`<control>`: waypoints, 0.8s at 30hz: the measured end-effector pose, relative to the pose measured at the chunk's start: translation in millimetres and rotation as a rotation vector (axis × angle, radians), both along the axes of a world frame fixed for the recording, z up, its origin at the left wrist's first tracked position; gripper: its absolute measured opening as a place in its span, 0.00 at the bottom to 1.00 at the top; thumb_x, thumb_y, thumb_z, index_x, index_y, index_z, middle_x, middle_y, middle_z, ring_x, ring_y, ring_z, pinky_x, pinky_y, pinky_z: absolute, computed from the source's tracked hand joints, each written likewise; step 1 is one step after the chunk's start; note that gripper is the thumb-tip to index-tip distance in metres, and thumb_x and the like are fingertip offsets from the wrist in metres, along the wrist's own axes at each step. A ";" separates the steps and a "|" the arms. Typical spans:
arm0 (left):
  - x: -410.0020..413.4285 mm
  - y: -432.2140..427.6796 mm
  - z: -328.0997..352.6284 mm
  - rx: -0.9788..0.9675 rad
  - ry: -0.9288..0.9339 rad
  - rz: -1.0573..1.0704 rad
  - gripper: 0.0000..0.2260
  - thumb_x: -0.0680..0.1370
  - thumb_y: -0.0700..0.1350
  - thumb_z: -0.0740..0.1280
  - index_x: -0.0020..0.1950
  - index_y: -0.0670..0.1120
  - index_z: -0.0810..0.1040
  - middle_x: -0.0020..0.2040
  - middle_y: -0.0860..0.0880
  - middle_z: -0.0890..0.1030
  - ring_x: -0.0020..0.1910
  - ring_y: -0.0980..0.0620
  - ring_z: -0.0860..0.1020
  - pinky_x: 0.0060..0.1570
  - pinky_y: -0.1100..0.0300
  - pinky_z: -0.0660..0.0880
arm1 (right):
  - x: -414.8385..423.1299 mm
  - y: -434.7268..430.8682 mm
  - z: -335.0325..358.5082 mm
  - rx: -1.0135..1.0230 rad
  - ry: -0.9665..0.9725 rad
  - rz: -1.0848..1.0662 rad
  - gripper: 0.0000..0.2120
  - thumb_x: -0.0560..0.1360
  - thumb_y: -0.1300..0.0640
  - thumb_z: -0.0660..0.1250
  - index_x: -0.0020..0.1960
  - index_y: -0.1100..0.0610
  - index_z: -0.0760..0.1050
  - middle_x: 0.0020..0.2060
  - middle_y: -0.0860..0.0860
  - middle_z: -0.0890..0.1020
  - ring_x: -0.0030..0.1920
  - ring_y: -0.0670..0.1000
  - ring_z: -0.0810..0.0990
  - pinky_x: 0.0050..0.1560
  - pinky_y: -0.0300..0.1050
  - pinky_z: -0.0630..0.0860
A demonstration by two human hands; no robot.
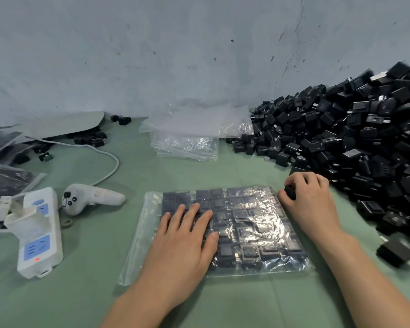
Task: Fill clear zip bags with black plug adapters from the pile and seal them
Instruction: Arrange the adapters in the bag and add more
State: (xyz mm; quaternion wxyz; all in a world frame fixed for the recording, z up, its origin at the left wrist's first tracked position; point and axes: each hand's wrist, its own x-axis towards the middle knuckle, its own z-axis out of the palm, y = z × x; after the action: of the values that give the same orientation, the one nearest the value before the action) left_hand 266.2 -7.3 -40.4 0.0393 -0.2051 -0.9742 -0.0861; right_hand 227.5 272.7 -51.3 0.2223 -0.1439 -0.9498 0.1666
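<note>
So the left hand (pixel 187 237) is flat on top of the bag (pixel 137 245), fingers straight, just pressing it down and gripping nothing. The right hand (pixel 310 202) is at the bag's far right corner with its fingers curled round one black adapter (pixel 290 192), right at the bag's edge. The bag lies on the table (pixel 81 299) and looks pretty much full: a neat grid (pixel 244 233) of adapters covers most of it, with only an empty strip of plastic along its left side. My guess is the one in the right hand is among the last to go in, then it's the zip. Can't tell where the zip runs or whether any of it is pressed shut, too much glare. Right of the bag the pile (pixel 355 138) is huge, so loads left to do. Behind the bag there's a stack of spare bags (pixel 187 140), all empty. Left of the bag sit a controller (pixel 90 197) and a power strip (pixel 40 233), and further left some dark bags (pixel 3 181), maybe finished ones, too blurry to say.
</note>
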 end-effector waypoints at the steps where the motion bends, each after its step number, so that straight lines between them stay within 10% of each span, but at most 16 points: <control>1: 0.1 -0.2 -0.1 0.002 0.000 -0.001 0.35 0.73 0.66 0.28 0.80 0.61 0.45 0.81 0.59 0.45 0.79 0.55 0.39 0.76 0.54 0.35 | 1.6 -0.6 -0.1 0.007 0.015 -0.005 0.09 0.78 0.49 0.67 0.55 0.53 0.73 0.56 0.53 0.77 0.63 0.58 0.68 0.59 0.58 0.72; 7: 0.2 -1.2 -0.9 0.000 0.007 -0.003 0.31 0.77 0.65 0.32 0.80 0.61 0.46 0.81 0.58 0.46 0.79 0.55 0.40 0.75 0.54 0.35 | 9.6 1.3 -0.4 -0.012 0.048 -0.009 0.10 0.77 0.49 0.67 0.54 0.52 0.73 0.53 0.52 0.76 0.55 0.55 0.70 0.50 0.52 0.73; 16: -0.2 -1.6 -1.5 -0.001 -0.006 -0.011 0.33 0.75 0.66 0.29 0.79 0.61 0.43 0.81 0.58 0.44 0.79 0.55 0.38 0.75 0.54 0.33 | 5.9 4.3 1.7 -0.006 -0.147 -0.168 0.31 0.77 0.39 0.62 0.77 0.48 0.63 0.77 0.60 0.60 0.77 0.63 0.57 0.74 0.63 0.58; 24: 0.4 -1.5 0.1 0.003 -0.020 -0.009 0.31 0.76 0.65 0.30 0.79 0.61 0.42 0.81 0.58 0.43 0.79 0.55 0.37 0.76 0.53 0.34 | 4.7 4.2 4.6 0.041 -0.120 -0.136 0.24 0.76 0.42 0.64 0.69 0.50 0.71 0.66 0.55 0.71 0.60 0.63 0.73 0.62 0.57 0.68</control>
State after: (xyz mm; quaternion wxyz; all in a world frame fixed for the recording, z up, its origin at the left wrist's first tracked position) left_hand 266.6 -8.8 -40.3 0.0293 -0.2086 -0.9735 -0.0896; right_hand 232.2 276.9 -46.7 0.1788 -0.2133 -0.9526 0.1230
